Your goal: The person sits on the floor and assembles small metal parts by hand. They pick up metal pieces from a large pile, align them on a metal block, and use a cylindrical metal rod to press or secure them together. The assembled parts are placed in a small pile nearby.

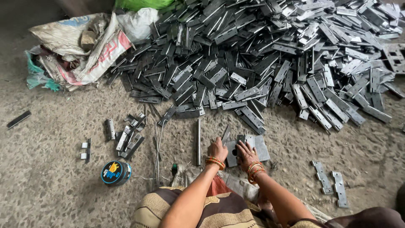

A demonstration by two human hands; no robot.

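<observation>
- Your left hand (217,150) is curled shut around a thin metal hinge leaf (226,133), held upright at the left edge of the steel block (249,148).
- Your right hand (247,154) lies flat with its fingers spread, pressing on that block without gripping anything.
- The block sits on the concrete floor (55,185) just in front of your knees, with a long steel rod (198,141) lying just beside it on your left.
- Further left lie a small cluster of finished-looking hinges (128,135), some thin wire pins (157,145) and a round blue tin (115,172).
- To your right, two paired hinge leaves (331,182) lie apart.
- Beyond the block, a very large heap of hinge leaves (270,55) fills the far side of the floor, with crumpled sacks (80,46) at the far left corner.
- Judging by the small set-aside groups against that heap, most of the work appears to remain.
</observation>
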